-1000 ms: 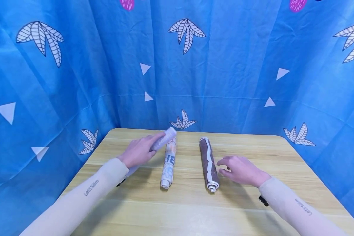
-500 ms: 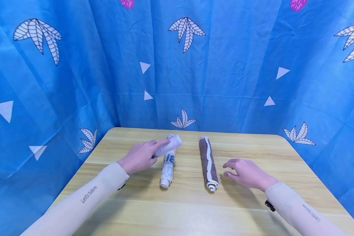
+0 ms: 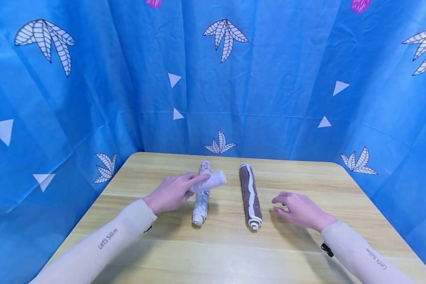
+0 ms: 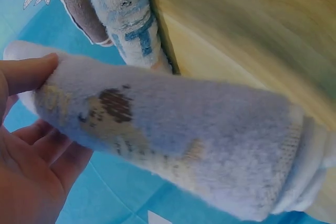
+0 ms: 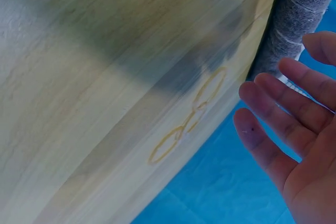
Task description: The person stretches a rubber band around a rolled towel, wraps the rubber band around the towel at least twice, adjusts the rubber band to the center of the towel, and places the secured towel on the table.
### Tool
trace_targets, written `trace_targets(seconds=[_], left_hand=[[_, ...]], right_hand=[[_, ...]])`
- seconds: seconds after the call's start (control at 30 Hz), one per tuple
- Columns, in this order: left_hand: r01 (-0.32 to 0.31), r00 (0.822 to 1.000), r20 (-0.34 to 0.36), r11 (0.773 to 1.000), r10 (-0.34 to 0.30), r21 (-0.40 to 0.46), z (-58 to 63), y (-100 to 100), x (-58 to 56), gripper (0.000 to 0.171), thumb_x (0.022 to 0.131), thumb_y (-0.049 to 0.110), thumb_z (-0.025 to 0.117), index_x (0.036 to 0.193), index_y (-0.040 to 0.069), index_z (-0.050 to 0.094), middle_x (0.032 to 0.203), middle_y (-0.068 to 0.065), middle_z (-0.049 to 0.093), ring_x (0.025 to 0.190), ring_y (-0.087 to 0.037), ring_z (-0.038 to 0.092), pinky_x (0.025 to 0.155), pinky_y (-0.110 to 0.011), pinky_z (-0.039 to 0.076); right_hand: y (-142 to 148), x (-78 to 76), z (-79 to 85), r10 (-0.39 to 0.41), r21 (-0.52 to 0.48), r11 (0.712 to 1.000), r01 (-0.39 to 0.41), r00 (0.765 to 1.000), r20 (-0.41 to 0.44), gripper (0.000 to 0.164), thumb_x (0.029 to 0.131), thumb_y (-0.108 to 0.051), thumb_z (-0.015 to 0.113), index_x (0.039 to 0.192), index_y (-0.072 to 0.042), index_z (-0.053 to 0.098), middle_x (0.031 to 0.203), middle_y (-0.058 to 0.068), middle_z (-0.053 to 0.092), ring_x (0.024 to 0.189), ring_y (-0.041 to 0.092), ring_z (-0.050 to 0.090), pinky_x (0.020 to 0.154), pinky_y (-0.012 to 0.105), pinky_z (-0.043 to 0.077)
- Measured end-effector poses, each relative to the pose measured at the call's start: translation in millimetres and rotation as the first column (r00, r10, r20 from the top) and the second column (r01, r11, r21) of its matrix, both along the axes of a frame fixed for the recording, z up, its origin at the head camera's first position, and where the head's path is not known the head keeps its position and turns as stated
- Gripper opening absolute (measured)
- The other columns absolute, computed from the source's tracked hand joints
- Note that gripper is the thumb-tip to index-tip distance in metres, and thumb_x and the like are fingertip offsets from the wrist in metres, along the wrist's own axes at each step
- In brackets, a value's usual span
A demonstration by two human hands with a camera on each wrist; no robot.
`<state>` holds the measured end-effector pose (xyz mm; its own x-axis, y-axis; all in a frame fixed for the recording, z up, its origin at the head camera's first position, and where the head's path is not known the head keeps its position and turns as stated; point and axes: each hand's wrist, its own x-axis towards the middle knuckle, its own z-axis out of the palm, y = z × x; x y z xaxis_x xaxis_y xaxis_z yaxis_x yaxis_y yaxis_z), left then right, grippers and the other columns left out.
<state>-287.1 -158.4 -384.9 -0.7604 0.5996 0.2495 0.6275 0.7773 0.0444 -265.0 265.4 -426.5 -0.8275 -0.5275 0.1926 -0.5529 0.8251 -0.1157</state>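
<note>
My left hand [image 3: 172, 192] grips a rolled pale lavender towel [image 4: 173, 124], thumb on one side and fingers on the other. Brown and yellow embroidery shows on this roll in the left wrist view. In the head view it overlaps a white rolled towel [image 3: 200, 209] with blue and orange print, which lies lengthwise on the table. To the right of that lies a brown rolled towel [image 3: 250, 197] with a white edge strip. My right hand [image 3: 299, 209] hovers beside the brown roll, holding nothing, its fingers relaxed and slightly bent in the right wrist view.
The wood-grain table [image 3: 227, 260] has rounded far corners. Blue curtains [image 3: 284, 79] with leaf and triangle prints hang behind it and at both sides. A yellow outline mark [image 5: 186, 116] shows on the tabletop in the right wrist view.
My left hand has brought the lavender towel roll rightward and turned it more crosswise over the white roll. My right hand has drawn back a little to the right, away from the brown roll.
</note>
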Motion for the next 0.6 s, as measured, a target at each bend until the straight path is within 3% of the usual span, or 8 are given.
trace_targets(seconds=[0.3,0.6], left_hand=[[0.027,1.000,0.012,1.000,-0.027,0.009,-4.1,3.8,3.0,0.077,0.089,0.010,0.069,0.152,0.042,0.038,0.117,-0.002,0.060,0.077,-0.011,0.056,0.053,-0.020,0.041],[0.101,0.994,-0.039,0.995,-0.102,-0.025,-6.7,6.5,3.9,0.080,0.091,0.012,0.074,0.153,0.044,0.036,0.120,-0.003,0.062,0.076,-0.011,0.057,0.050,-0.019,0.038]], right_hand=[[6.9,0.3,-2.1,0.002,-0.005,1.000,-0.002,1.000,-0.005,0.025,0.094,-0.023,0.070,0.114,-0.009,0.074,0.116,0.008,0.073,0.105,0.031,0.070,0.091,0.051,0.055],[13.5,-2.2,-3.2,-0.017,0.017,1.000,0.017,1.000,-0.021,0.023,0.090,-0.018,0.074,0.112,-0.011,0.074,0.114,0.008,0.074,0.103,0.031,0.071,0.087,0.050,0.057]])
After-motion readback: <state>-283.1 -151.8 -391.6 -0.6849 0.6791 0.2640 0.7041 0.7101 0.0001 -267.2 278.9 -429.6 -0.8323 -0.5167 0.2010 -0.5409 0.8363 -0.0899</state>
